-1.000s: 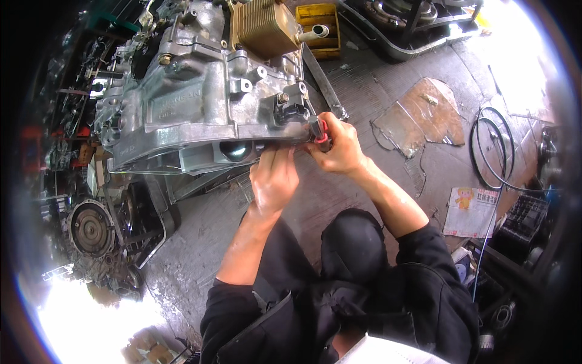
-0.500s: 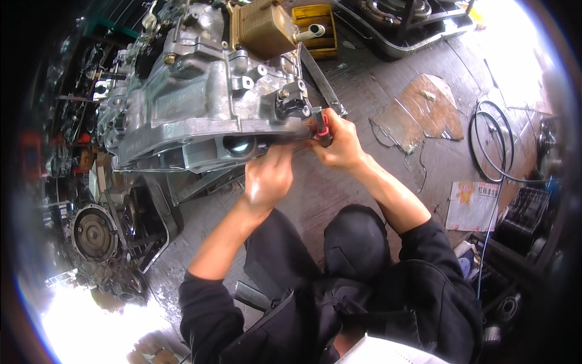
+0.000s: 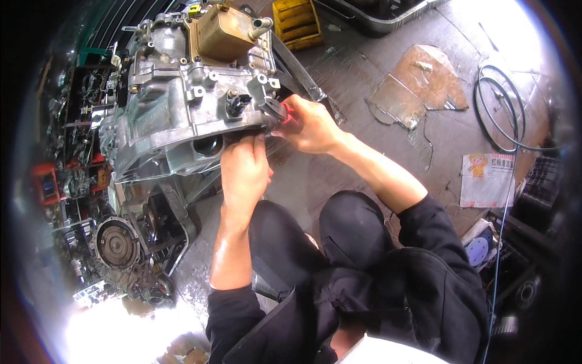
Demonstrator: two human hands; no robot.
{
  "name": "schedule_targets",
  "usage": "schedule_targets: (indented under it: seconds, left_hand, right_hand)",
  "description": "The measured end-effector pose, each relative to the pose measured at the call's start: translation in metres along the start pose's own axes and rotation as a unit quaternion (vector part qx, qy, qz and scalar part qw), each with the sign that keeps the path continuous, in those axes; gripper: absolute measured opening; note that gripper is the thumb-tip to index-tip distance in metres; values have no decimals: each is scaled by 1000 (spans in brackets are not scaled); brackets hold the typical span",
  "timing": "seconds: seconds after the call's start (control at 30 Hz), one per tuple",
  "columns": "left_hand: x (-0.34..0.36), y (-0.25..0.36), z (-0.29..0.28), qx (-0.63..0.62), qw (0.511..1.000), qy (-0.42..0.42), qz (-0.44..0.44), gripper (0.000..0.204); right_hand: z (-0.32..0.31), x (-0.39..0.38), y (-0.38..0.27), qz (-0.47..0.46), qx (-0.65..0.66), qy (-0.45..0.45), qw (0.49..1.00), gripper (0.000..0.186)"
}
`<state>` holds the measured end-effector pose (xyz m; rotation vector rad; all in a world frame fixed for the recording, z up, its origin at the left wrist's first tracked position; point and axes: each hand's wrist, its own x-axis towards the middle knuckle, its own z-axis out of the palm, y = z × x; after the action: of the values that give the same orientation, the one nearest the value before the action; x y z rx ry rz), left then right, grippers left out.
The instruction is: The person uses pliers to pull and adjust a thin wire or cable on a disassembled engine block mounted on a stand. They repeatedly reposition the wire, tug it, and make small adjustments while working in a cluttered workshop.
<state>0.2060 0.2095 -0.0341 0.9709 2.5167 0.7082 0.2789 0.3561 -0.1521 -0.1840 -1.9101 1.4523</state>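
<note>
A large silver gearbox housing [image 3: 159, 115] stands in front of me, its wide flanged rim facing me. My right hand [image 3: 315, 127] is closed around the red handles of a pair of pliers [image 3: 290, 113]. The dark jaws point left, close against the housing's right corner, beside a black plug fitting [image 3: 237, 104]. Below the rim, my left hand [image 3: 244, 171] reaches up into the housing's opening with its fingers bent and pressed together. Its fingertips are hidden under the rim, along with whatever they grip. A dark round bore [image 3: 208, 145] shows left of them.
A finned brown cooler block [image 3: 223, 35] sits atop the housing. Behind it are a yellow crate [image 3: 297, 23] and a metal tray [image 3: 388, 24]. Flattened cardboard [image 3: 418, 85] and a coiled black cable [image 3: 500, 109] lie on the floor at right. Another round gearbox part [image 3: 117, 242] stands at left.
The housing and floor have shifted in the view as my head moved. The pliers have tilted from nearly upright to pointing left at the housing. My left hand stays under the rim.
</note>
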Motion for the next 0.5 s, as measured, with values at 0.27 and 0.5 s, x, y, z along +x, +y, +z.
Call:
schedule_targets:
  seconds: [0.27,0.5]
  left_hand:
    - [8,8,-2,-103,987,-75,-96,31]
    - [7,-2,8,-38,996,-26,-79,31]
  right_hand:
    - [0,2,8,-42,34,6,998,40]
    - [1,1,9,-36,38,6,999,41]
